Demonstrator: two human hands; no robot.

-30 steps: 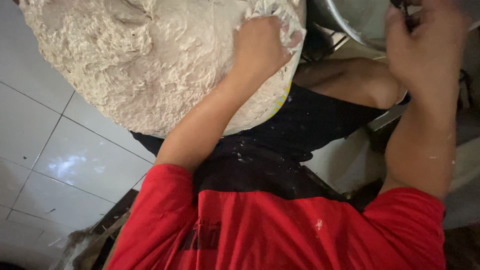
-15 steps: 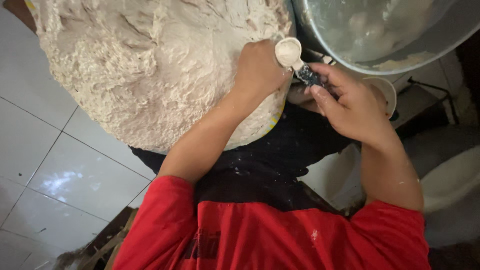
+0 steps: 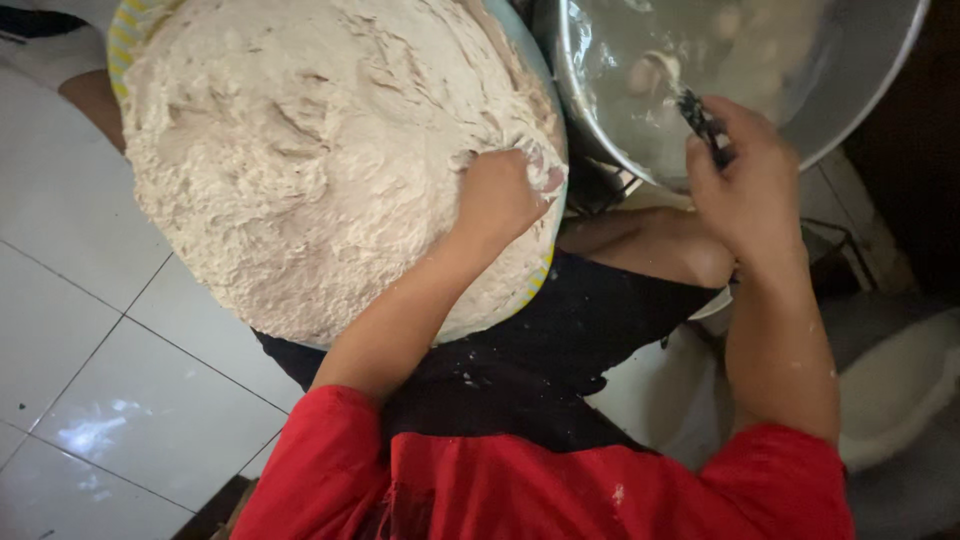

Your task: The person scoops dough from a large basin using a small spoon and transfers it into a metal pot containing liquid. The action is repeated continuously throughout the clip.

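Left hand pressed, fingers curled, into the right edge of the dough mass heaping its basin; right hand pinches a dark-handled scoop inside the steel bowl; dough likely heavy, soft, sticky, best gripped from its underside edge.

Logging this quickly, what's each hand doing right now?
Left hand: pressed into the dough, fingers buried; open or closed cannot be told.
Right hand: closed on a dark-handled spoon over the metal bowl.

Glossy white floor tiles, daylight reflected.
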